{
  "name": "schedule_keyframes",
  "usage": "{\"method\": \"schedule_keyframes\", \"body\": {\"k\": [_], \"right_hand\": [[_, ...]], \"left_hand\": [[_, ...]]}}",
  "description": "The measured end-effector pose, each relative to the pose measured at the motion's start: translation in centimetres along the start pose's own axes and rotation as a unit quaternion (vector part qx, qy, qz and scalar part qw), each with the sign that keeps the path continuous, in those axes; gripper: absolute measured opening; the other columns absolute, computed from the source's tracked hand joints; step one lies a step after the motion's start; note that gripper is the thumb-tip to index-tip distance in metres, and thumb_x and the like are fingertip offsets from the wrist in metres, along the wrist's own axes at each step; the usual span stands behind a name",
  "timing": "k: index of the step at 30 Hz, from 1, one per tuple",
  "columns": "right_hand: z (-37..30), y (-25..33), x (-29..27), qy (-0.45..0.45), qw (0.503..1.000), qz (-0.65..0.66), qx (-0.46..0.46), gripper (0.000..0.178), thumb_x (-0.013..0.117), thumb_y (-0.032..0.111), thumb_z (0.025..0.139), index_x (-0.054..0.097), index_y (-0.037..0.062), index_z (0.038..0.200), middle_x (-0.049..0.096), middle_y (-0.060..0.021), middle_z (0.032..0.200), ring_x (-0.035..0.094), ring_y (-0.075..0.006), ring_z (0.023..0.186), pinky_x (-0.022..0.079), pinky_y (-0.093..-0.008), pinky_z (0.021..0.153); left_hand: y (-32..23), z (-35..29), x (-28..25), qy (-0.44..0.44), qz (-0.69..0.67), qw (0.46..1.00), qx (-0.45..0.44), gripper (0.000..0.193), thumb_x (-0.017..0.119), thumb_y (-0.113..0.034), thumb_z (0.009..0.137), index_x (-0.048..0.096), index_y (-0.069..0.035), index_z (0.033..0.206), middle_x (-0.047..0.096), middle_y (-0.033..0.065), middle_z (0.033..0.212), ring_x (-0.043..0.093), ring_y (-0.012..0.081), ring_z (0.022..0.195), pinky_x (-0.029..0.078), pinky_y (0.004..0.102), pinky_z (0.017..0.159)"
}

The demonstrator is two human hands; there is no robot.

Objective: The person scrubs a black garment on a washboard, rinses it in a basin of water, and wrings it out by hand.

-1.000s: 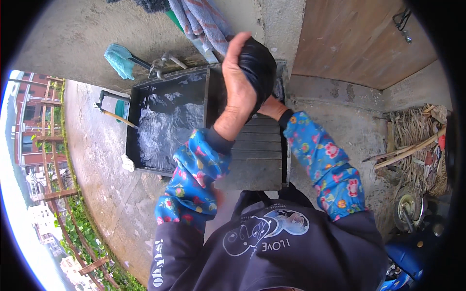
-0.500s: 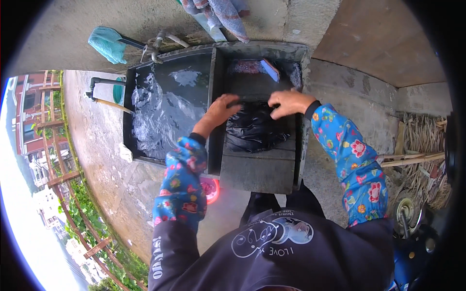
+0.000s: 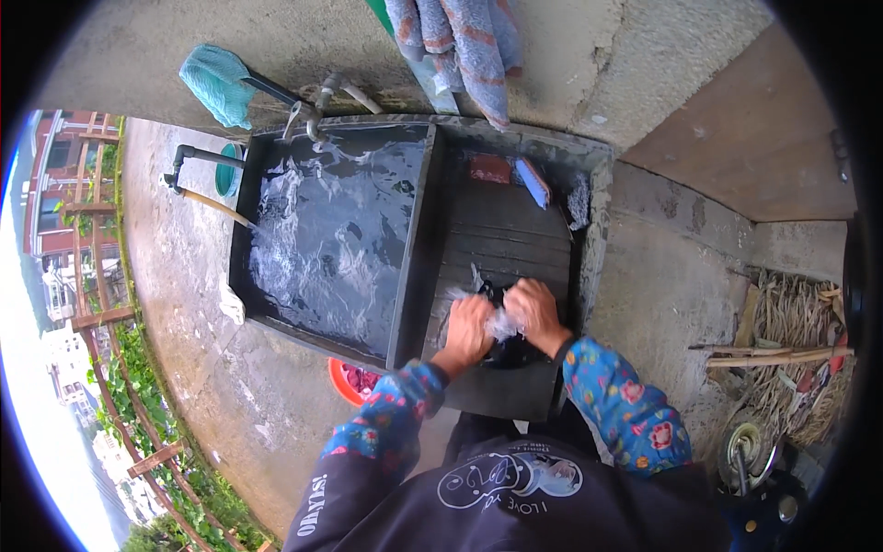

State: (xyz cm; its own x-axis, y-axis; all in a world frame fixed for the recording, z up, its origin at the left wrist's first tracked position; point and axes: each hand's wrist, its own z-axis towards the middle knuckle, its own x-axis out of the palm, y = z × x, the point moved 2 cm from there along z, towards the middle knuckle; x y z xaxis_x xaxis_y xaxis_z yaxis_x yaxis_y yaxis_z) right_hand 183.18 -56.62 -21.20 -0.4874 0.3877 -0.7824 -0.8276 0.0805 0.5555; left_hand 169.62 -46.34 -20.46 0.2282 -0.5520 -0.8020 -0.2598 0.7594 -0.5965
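Observation:
A wet black garment (image 3: 508, 353) lies bunched on the dark ribbed washboard slab (image 3: 487, 241), close to my body. My left hand (image 3: 469, 329) is closed on its left side and my right hand (image 3: 536, 316) grips its right side, knuckles up and near each other. White suds or splashing water blur between the fists, and much of the cloth is hidden beneath them. Beyond the hands, at the slab's far end, rest a blue scrubbing brush (image 3: 533, 182) and a flat reddish block (image 3: 490, 168).
Left of a dividing wall (image 3: 414, 248), a water-filled basin (image 3: 336, 235) sits under a tap (image 3: 322, 103). Striped towels (image 3: 476, 51) and a teal cloth (image 3: 217, 85) hang by the wall. An orange-red tub (image 3: 342, 379) stands on the floor. Dry stalks (image 3: 791, 322) are piled at right.
Both hands have come toward my body and closed on the black garment, which is now bunched lower on the slab. Foam now shows between them. The view has shifted.

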Motion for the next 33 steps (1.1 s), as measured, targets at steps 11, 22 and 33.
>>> {"method": "schedule_keyframes", "body": {"k": [11, 22, 33], "right_hand": [[0.4, 1.3, -2.6, -0.023, 0.986, 0.083, 0.146, 0.016, 0.066, 0.027, 0.082, 0.066, 0.0125, 0.088, 0.06, -0.0026, 0.107, 0.051, -0.0291, 0.106, 0.04, -0.0468, 0.088], [4.4, -4.2, 3.1, 0.161, 0.965, -0.114, 0.173, 0.026, 0.051, 0.034, 0.091, 0.063, 0.0158, 0.104, 0.056, -0.0059, 0.111, 0.047, -0.0286, 0.113, 0.038, -0.0504, 0.09], [5.2, -6.3, 3.0, 0.19, 0.976, 0.015, 0.109, 0.017, 0.056, 0.025, 0.083, 0.063, 0.0111, 0.089, 0.059, -0.0096, 0.098, 0.052, -0.0336, 0.105, 0.038, -0.0497, 0.093]], "left_hand": [[-2.8, 0.6, -1.9, -0.046, 0.005, 0.977, -0.208, 0.028, 0.059, -0.036, 0.085, 0.066, -0.015, 0.102, 0.061, 0.0031, 0.109, 0.05, 0.0303, 0.107, 0.033, 0.057, 0.086], [1.3, 6.0, 0.9, 0.005, 0.183, 0.969, -0.163, 0.026, 0.051, -0.032, 0.088, 0.067, -0.014, 0.095, 0.058, 0.0079, 0.102, 0.047, 0.0316, 0.103, 0.029, 0.0605, 0.085], [2.5, 7.5, 1.3, 0.041, 0.128, 0.991, 0.004, 0.02, 0.053, -0.024, 0.079, 0.062, -0.008, 0.087, 0.056, 0.0107, 0.094, 0.05, 0.03, 0.095, 0.037, 0.0495, 0.081]]}}
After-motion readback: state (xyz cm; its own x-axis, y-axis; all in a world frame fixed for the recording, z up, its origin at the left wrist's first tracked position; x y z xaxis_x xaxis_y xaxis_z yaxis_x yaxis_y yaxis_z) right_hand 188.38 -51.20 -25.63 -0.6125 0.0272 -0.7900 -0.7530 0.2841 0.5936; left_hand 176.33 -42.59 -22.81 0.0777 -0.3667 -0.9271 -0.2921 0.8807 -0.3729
